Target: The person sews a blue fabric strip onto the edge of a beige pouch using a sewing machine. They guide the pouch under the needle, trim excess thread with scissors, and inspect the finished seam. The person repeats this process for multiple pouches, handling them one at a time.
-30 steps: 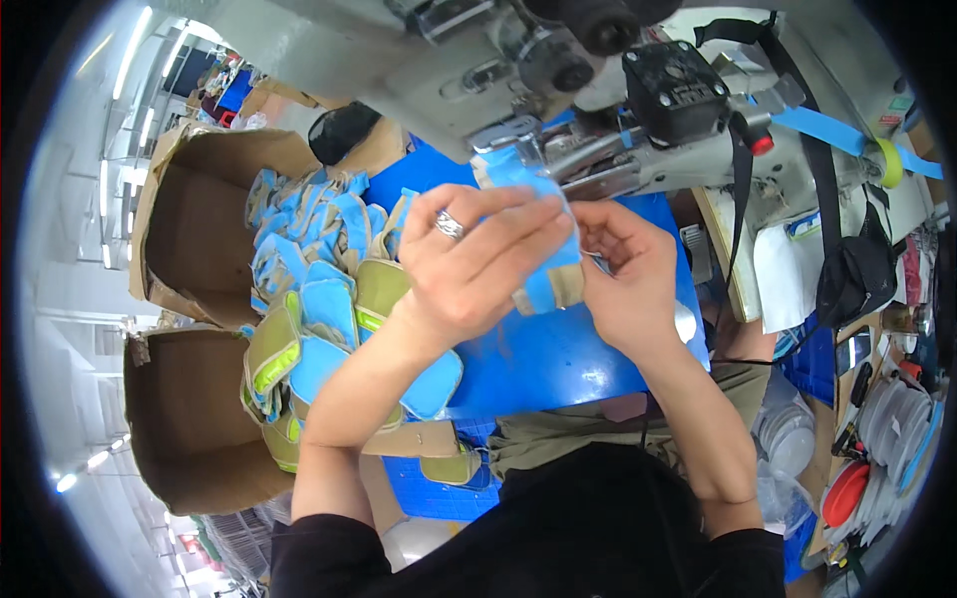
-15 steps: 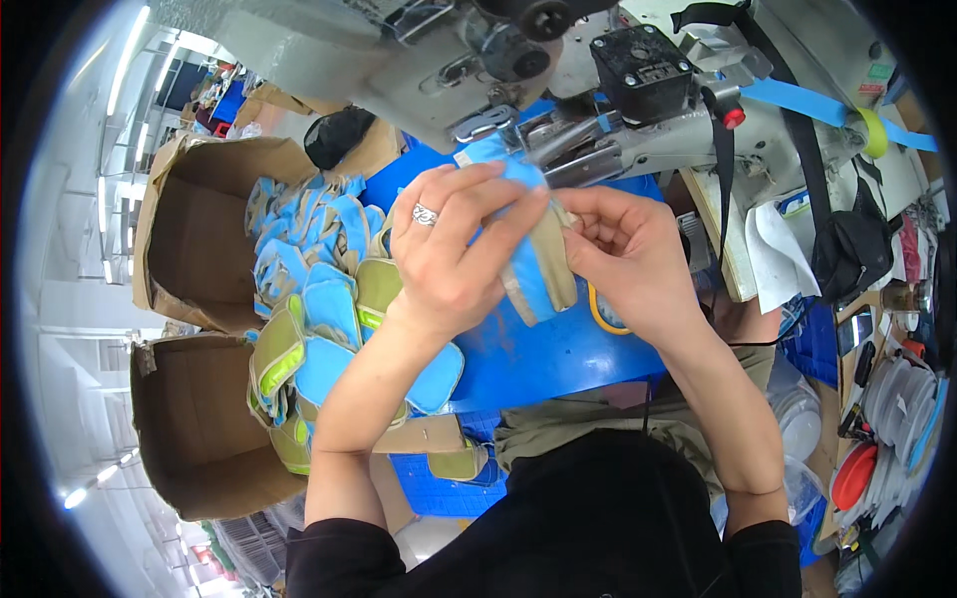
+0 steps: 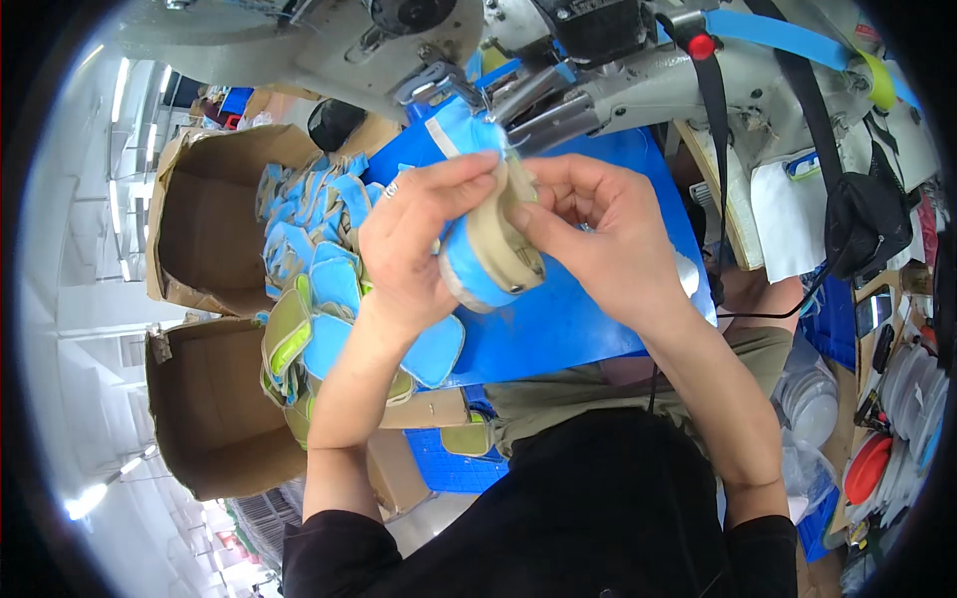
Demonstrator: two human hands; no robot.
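Observation:
A curled fabric band [image 3: 483, 261], blue on one side and beige on the other, hangs between my two hands below the metal guides of a sewing machine [image 3: 553, 122]. My left hand [image 3: 404, 249], with a ring on one finger, pinches the band's upper edge between thumb and fingers. Against its beige side, my right hand [image 3: 618, 244] presses the fabric between thumb and curled fingers. Another part of the blue fabric [image 3: 461, 130] reaches up to the machine's presser area. The exact spot under the fingertips is hidden.
Left of my hands lie a heap of blue and beige fabric strips [image 3: 321, 214] and several blue and green padded pieces [image 3: 334, 284]. Two cardboard boxes [image 3: 184, 269] stand beyond them. Beneath my hands is a blue tabletop [image 3: 573, 334]. A black strap [image 3: 723, 149] hangs at the right.
Both hands have shifted slightly left with the band. The band has turned and curled, so more of its beige side shows. My head view has moved a little.

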